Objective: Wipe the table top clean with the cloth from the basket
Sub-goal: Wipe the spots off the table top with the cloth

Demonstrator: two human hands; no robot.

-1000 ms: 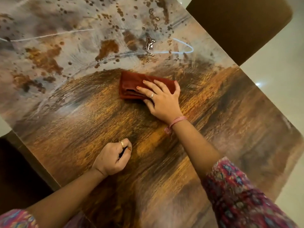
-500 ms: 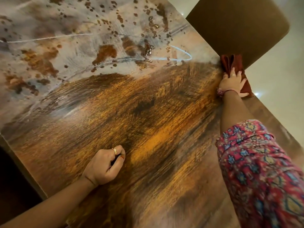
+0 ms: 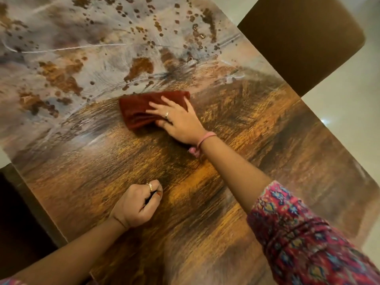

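**Cloth back at mid-table**

Nearest the camera, the left hand (image 3: pixel 136 204) is resting on the glossy brown wood-grain table top (image 3: pixel 205 212), its fingers curled into a fist holding nothing. Farther out, the right hand (image 3: pixel 176 118) is lying palm-down with straight, spread fingers pressing the folded dark-red cloth (image 3: pixel 141 112) against the table. Half a second ago that hand and cloth were at the table's right edge, beside the brown chair (image 3: pixel 304 42); both are now mid-table.
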